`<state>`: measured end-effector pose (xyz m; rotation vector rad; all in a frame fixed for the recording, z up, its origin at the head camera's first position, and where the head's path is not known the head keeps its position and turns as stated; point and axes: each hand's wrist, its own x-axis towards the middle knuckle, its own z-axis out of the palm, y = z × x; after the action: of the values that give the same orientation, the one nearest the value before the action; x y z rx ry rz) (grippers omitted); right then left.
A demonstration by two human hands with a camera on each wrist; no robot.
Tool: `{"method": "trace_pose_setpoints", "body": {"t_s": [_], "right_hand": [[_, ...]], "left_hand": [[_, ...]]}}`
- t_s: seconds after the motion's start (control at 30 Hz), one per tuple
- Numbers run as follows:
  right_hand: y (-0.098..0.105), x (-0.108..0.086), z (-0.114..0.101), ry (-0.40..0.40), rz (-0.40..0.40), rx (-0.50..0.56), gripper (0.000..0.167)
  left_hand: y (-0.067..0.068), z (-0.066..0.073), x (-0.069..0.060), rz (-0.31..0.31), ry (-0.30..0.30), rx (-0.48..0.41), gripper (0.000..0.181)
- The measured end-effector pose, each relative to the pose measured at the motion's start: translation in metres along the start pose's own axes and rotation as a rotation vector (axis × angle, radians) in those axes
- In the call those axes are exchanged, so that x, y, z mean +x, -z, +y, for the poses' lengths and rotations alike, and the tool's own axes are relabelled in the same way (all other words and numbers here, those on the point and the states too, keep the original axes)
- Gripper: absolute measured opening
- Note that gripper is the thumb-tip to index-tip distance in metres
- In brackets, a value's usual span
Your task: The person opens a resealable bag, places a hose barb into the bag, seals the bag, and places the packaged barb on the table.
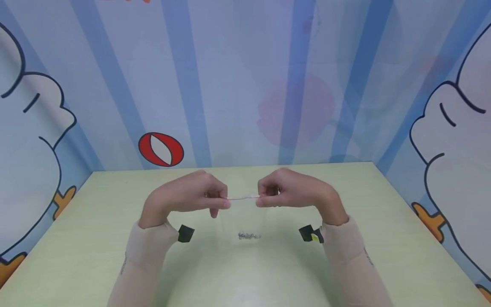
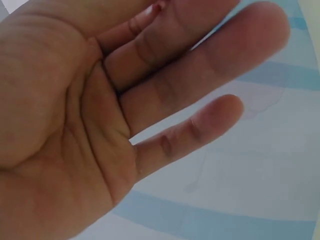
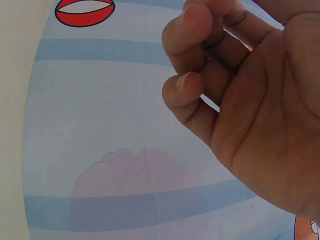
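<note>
Between both hands hangs a clear plastic zip bag (image 1: 245, 217), its thin pinkish top edge stretched level. Small dark grey pieces (image 1: 248, 236) lie along its bottom, too small to make out. At the bag's left top corner, my left hand (image 1: 192, 192) pinches the edge between thumb and index finger. My right hand (image 1: 293, 188) pinches the right top corner the same way. The left wrist view shows the left palm (image 2: 75, 125) with its outer fingers extended. In the right wrist view the right hand's outer fingers (image 3: 187, 90) are curled. Neither wrist view shows the bag.
Below the hands is a pale yellow-green table (image 1: 245, 273). A blue striped backdrop (image 1: 238, 85) with cartoon prints rises behind it and along both sides. Small black pieces (image 1: 186, 233) stick out from the sleeve cuffs.
</note>
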<state>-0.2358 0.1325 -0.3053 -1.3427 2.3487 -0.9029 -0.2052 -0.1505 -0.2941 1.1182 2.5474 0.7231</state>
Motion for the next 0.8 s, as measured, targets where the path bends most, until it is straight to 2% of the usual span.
{"method": "trace_pose_setpoints", "body": {"t_s": [0.13, 0.3, 0.43, 0.53, 0.6, 0.8], "right_hand": [[-0.004, 0.003, 0.002, -0.028, -0.063, 0.014, 0.023], [-0.005, 0.001, 0.002, -0.102, -0.166, 0.004, 0.025], [-0.004, 0.000, 0.007, -0.111, -0.221, 0.012, 0.028], [-0.005, 0.003, 0.017, -0.115, -0.239, 0.019, 0.028], [-0.007, 0.007, 0.026, -0.123, -0.224, 0.014, 0.026], [-0.015, 0.018, 0.051, -0.173, -0.100, -0.029, 0.016]], "left_hand": [[-0.005, -0.004, -0.004, -0.027, 0.010, -0.023, 0.017], [-0.015, -0.008, -0.003, -0.043, -0.080, -0.067, 0.017], [-0.020, -0.014, 0.004, -0.067, -0.103, -0.105, 0.019], [-0.024, -0.025, 0.014, -0.082, -0.076, -0.073, 0.019], [-0.028, -0.034, 0.022, -0.077, -0.041, -0.031, 0.018], [-0.039, -0.058, 0.041, -0.020, 0.070, 0.063, 0.018]]}}
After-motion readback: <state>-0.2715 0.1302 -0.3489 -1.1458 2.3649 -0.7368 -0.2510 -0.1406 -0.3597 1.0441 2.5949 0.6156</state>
